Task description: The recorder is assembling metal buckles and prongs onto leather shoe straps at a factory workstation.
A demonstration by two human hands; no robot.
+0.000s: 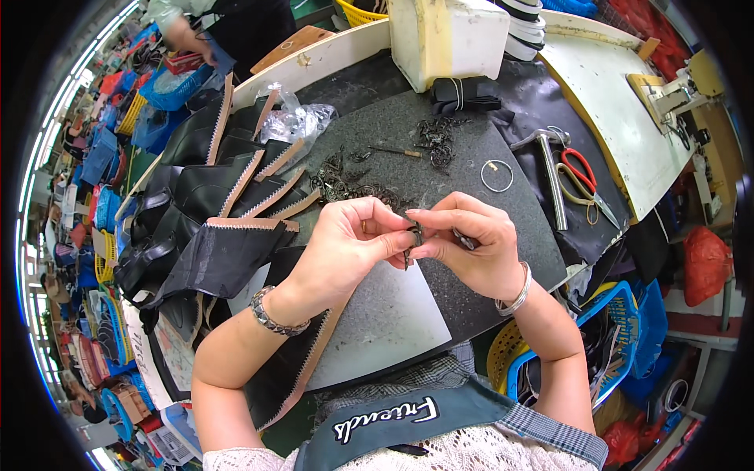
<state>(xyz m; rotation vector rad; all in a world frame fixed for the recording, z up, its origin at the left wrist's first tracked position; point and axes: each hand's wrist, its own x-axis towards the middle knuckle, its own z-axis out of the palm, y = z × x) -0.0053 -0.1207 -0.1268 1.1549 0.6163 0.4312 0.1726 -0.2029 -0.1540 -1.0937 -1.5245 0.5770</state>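
Observation:
My left hand (343, 245) and my right hand (476, 243) meet over the middle of the table. Between their pinched fingertips is a small dark metal piece that looks like a buckle (414, 234); its exact shape is partly hidden by the fingers. Another small dark shiny piece (465, 239) shows against the curled fingers of my right hand. Just beyond my left hand lies a heap of small dark metal pieces (345, 184). A second cluster of them (441, 140) sits farther off, beside a thin pointed tool with a wooden handle (402, 151).
Black leather pieces (200, 188) with tan zigzag-edged strips pile up at left, near a clear plastic bag (297, 118). At right lie a hammer (552, 177), red-handled scissors (581, 177) and a ring (496, 176). A white block (448, 43) stands behind; a blue basket (620, 302) sits below right.

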